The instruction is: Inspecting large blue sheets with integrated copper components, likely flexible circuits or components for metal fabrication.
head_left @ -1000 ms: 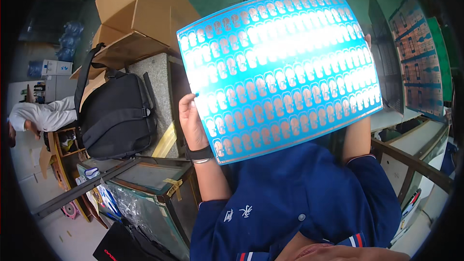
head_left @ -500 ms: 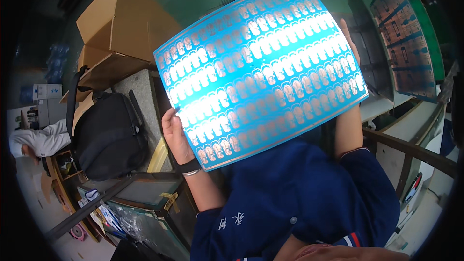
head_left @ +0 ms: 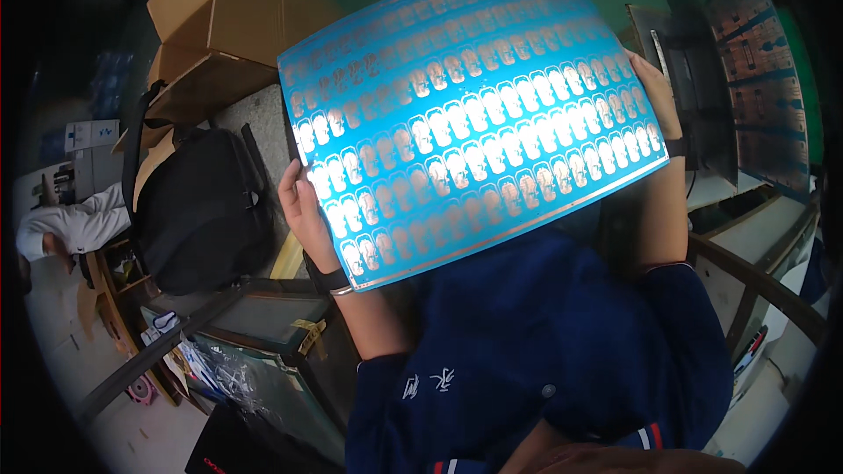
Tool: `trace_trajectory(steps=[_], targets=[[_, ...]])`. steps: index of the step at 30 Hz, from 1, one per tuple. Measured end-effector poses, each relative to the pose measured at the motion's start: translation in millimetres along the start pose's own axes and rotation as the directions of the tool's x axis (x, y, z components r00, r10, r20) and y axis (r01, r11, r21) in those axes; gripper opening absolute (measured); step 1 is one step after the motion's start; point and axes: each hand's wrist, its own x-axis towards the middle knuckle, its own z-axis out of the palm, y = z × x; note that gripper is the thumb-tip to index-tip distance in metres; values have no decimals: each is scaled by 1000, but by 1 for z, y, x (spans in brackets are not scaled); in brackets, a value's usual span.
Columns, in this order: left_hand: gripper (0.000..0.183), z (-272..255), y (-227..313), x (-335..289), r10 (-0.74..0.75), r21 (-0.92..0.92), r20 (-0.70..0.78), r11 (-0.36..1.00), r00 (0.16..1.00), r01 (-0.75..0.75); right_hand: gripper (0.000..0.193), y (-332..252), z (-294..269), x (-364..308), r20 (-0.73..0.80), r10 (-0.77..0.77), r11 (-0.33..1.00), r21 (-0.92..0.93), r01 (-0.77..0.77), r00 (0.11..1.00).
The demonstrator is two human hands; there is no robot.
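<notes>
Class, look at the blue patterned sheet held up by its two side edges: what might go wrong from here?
1. The blue sheet already bows between the left hand and right hand; it might crease.
2. Held only at its edges, it may slip.
3. The cardboard box sits close behind; a corner might catch it.

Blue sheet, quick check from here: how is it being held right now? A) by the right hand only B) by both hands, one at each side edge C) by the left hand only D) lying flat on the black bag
B: the left hand grips the blue sheet at its left edge and the right hand at its right edge; the black bag sits apart from it.
</notes>
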Motion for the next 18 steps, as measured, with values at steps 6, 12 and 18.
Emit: trace_trajectory(steps=[6, 12, 18], targets=[[27, 21, 12, 0, 50, -17, -14, 999, 999, -50, 40, 12, -19, 6, 111, 23, 1000, -19, -21, 994], [25, 34, 20, -1, 81, -4, 28, 997, 996, -81, 40, 24, -29, 5, 78, 37, 979, -204, -20, 996], [29, 39, 31, -8, 91, 26, 42, 995, 995, -93, 39, 31, -31, -1, 73, 38, 983, -183, -24, 997]])
